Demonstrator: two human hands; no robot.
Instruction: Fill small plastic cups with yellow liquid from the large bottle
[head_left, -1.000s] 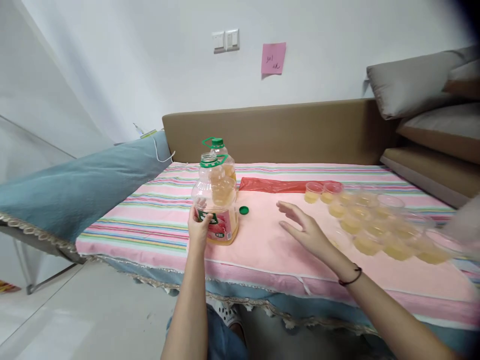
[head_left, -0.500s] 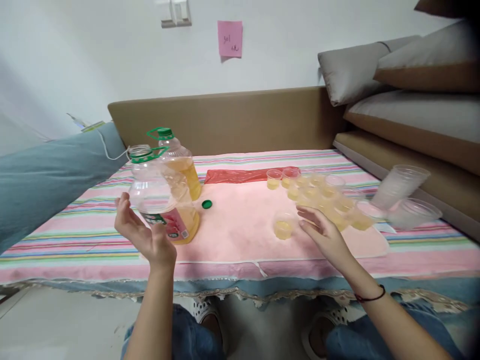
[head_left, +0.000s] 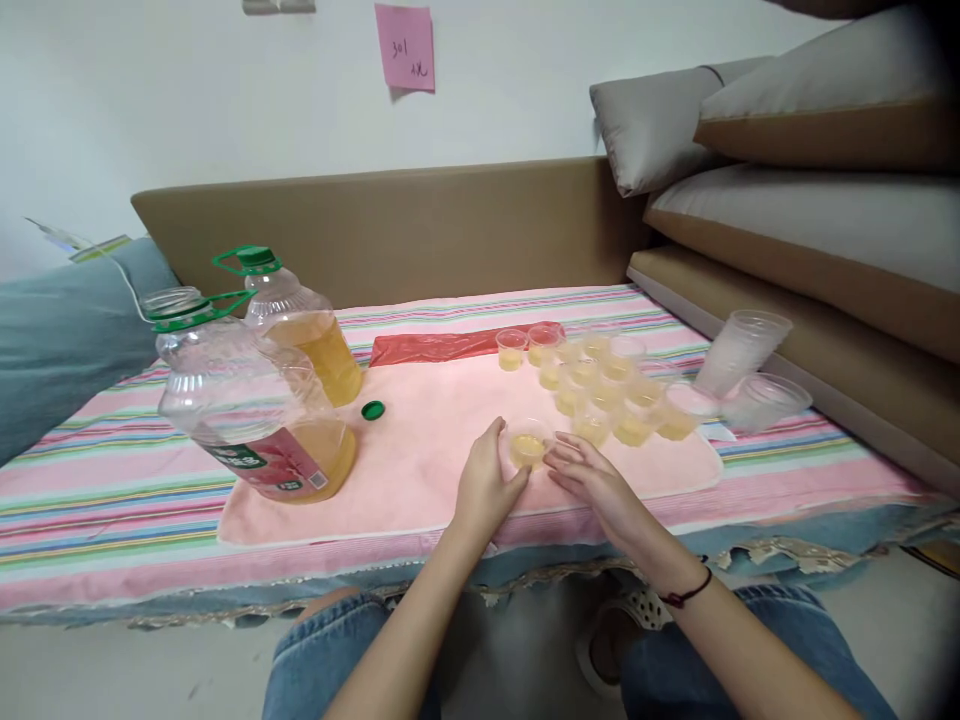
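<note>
A small clear plastic cup point(head_left: 529, 449) with some pale yellow liquid stands upright on a pink towel point(head_left: 427, 470). My left hand point(head_left: 484, 482) curves around its left side, thumb towards me. From the right, the fingers of my right hand point(head_left: 592, 478) touch the same cup. Behind and to the right, several similar cups point(head_left: 583, 376) of yellow liquid stand close together. An uncapped large plastic bottle point(head_left: 259, 425) with a pink label and a little yellow liquid sits at the left, its green cap point(head_left: 373, 410) lying on the towel.
A second large bottle point(head_left: 319, 350), capped and about half full, stands behind the uncapped one. Stacks of nested clear cups point(head_left: 742, 350) lean at the right. A red plastic bag point(head_left: 442, 347) lies flat at the back. Grey and brown cushions point(head_left: 817, 215) are piled at the right.
My left hand has left the uncapped bottle's side and moved right to the single cup. My right hand has closed in on that cup too. The view has swung to the right.
</note>
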